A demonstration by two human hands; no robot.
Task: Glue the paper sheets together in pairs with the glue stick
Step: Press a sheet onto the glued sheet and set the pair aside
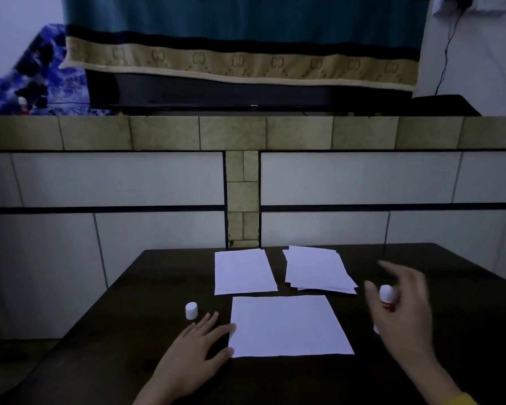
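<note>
Head view: a dark table (123,311) seen from above, two bare hands reaching over it.
Right hand (403,311): raised over the table's right side, blurred; fingers spread and loosely curved around a white glue stick (387,296) with a red band. Whether the fingers actually pinch the stick cannot be told through the blur.
Left hand (197,346): flat on the table, fingers straight and together, thumb touching the left edge of the near sheet.
Near sheet (287,325): one white paper sheet lying flat between the hands.
Far left sheet (243,271): white paper lying flat behind the near sheet.
Stack (319,270): several loose white sheets, unevenly piled, just right of the far left sheet and near the right hand.
Cap (192,310): small white cap standing upright on the table, just beyond the left fingertips.
Background: tiled wall (114,182) behind the table.
</note>
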